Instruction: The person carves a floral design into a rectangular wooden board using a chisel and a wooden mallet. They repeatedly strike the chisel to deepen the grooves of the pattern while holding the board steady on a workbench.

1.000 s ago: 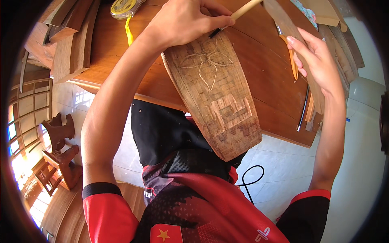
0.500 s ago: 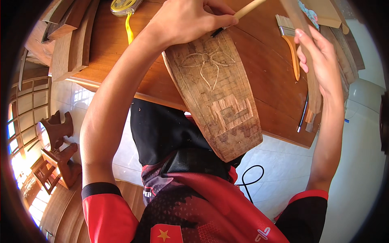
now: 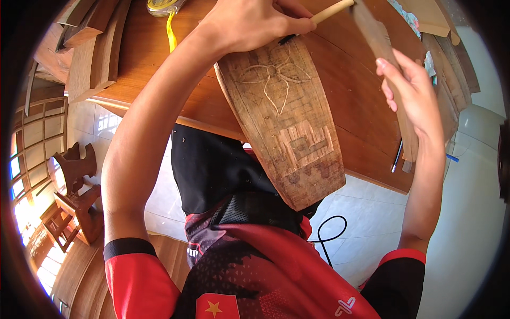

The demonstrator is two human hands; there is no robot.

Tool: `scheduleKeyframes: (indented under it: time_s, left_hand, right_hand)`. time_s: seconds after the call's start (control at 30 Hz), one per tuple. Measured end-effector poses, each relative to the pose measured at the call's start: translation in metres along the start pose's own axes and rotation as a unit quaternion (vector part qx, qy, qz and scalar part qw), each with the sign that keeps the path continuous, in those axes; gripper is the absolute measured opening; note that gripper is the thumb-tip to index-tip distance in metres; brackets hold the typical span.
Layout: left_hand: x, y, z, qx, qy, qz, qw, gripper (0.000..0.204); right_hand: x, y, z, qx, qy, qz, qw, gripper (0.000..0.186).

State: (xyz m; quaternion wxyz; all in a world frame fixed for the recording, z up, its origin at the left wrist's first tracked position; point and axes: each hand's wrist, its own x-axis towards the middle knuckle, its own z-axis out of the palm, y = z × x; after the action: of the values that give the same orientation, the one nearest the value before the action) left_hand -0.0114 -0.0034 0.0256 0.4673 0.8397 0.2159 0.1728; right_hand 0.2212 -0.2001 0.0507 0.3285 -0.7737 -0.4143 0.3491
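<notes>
My left hand [image 3: 255, 26] is closed round a chisel with a pale wooden handle [image 3: 330, 13]; its dark tip rests at the upper part of a curved board [image 3: 308, 170], which bears a carved four-petal outline and a roughly cut squarish patch. The board lies slanted from the tabletop toward my lap. My right hand [image 3: 411, 93] grips a long flat wooden bar [image 3: 369, 26], whose upper part is at or very near the end of the chisel handle; I cannot tell whether they touch.
A wooden table [image 3: 361, 159] carries stacked boards [image 3: 101, 53] left and right, a yellow tape measure [image 3: 163, 6], a cloth [image 3: 406, 16] and a pencil [image 3: 396, 157]. Carved wooden furniture [image 3: 74, 170] stands at left; a black cable [image 3: 329, 220] lies on the tiled floor.
In the last half second the bar's upper end has swung left toward the chisel handle, and my right hand has shifted slightly down. The paintbrush seen earlier is now hidden.
</notes>
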Motion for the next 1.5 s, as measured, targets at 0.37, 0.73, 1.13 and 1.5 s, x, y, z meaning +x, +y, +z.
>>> scheduleKeyframes:
  time_s: [0.37,0.73,1.13,1.5]
  left_hand:
    - [0.006,-0.015,0.009,0.043,0.019,-0.019,0.999,0.031]
    - [0.005,-0.015,0.010,0.041,0.027,-0.010,0.999,0.031]
    - [0.007,-0.015,0.010,0.072,0.011,-0.019,0.997,0.033]
    - [0.005,-0.017,0.010,0.053,0.024,-0.013,0.998,0.033]
  right_hand:
    - [0.005,-0.005,0.000,-0.006,0.022,-0.009,1.000,0.032]
    - [0.004,-0.006,0.008,0.039,0.049,-0.028,0.998,0.030]
    - [-0.005,0.001,0.014,0.041,0.052,-0.001,0.998,0.030]
    - [-0.008,-0.005,0.010,0.025,0.030,-0.004,0.999,0.029]
